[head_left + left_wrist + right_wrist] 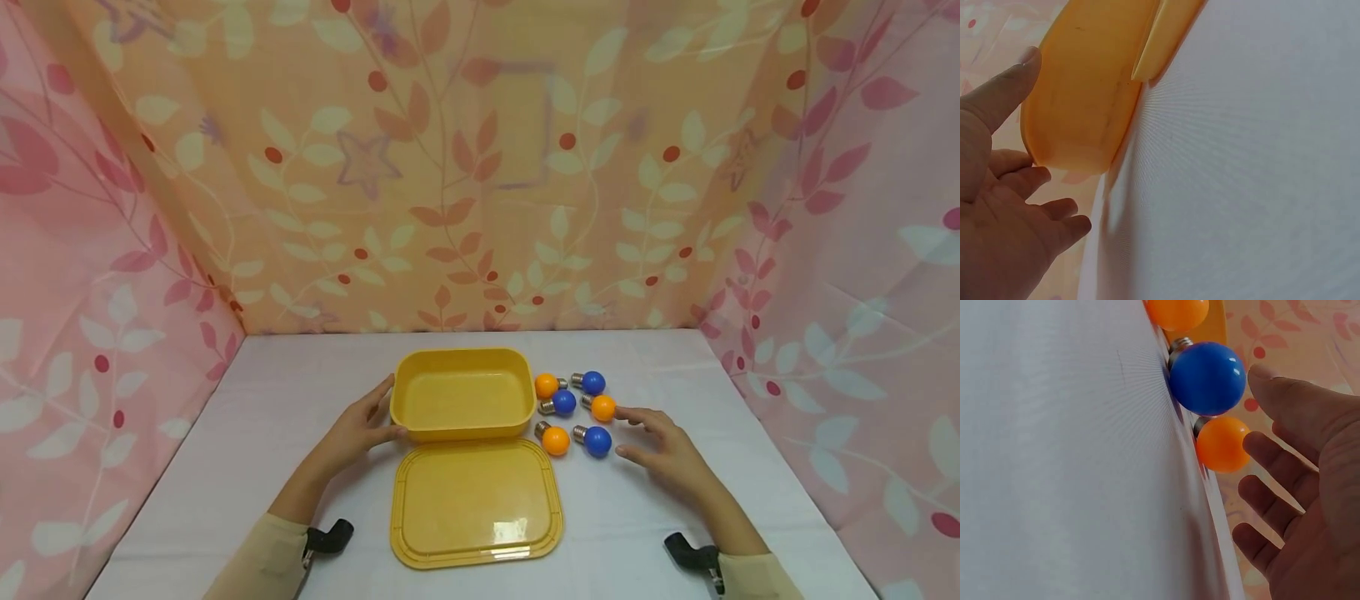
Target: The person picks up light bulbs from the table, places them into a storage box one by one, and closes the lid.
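A yellow plastic box (pixel 465 434) stands uncovered in the middle of the table, and its inside looks bare. My left hand (pixel 351 437) is at the box's left end, thumb by the near corner and fingers by the far one, touching it lightly. To the right of the box lie three orange and three blue light bulbs with screw bases. My right hand (pixel 667 450) is beside them, fingers spread and holding nothing. Its fingertips are close to an orange bulb (pixel 603 408), and its thumb is near a blue bulb (pixel 597 442); contact is unclear.
The yellow lid (pixel 476 504) lies flat against the box's near side. Other bulbs are an orange one (pixel 556 441), a blue one (pixel 564 403), an orange one (pixel 546 386) and a blue one (pixel 593 383). Patterned cloth (pixel 450 167) encloses the white table (pixel 300 367).
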`<state>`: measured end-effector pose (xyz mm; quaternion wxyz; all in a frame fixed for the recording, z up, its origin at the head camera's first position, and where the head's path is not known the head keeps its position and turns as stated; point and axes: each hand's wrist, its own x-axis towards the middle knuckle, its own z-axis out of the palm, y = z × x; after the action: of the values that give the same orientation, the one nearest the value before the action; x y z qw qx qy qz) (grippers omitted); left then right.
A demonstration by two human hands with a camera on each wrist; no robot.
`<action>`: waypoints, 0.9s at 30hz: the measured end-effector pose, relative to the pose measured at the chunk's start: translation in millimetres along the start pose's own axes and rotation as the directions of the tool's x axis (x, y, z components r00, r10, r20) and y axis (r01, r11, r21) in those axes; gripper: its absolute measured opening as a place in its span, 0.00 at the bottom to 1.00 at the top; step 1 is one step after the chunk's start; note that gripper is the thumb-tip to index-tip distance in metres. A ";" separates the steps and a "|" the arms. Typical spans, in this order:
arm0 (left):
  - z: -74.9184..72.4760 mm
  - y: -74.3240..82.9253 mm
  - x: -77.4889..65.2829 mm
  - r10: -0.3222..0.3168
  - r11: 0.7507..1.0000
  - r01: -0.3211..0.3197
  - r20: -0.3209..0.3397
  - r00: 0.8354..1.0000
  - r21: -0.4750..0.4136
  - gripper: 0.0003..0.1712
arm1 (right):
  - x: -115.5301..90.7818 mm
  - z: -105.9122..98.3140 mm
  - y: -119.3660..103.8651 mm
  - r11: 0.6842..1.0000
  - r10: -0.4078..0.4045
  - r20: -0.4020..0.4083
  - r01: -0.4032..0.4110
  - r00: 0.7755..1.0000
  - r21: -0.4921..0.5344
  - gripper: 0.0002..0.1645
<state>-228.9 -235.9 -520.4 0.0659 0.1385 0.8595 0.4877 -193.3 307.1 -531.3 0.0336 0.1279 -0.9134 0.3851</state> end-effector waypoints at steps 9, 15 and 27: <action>-0.4 2.1 -0.7 -0.012 0.999 0.012 -0.001 1.000 -0.038 0.63 | 2.2 8.8 -2.1 0.999 -0.034 0.038 0.035 0.999 -0.024 0.32; -0.9 3.0 -1.5 0.018 0.996 -0.016 0.021 1.000 -0.090 0.63 | 6.5 13.5 -1.6 1.000 -0.004 0.076 0.005 0.997 -0.001 0.32; 0.8 3.4 -1.3 0.012 0.983 -0.007 0.027 1.000 -0.184 0.61 | 7.9 14.0 -6.6 0.999 0.032 0.069 -0.030 0.997 -0.041 0.26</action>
<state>-226.9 -234.0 -517.9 0.0881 0.1425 0.8092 0.5631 -198.7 291.1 -535.2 -0.0014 0.1262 -0.9234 0.3625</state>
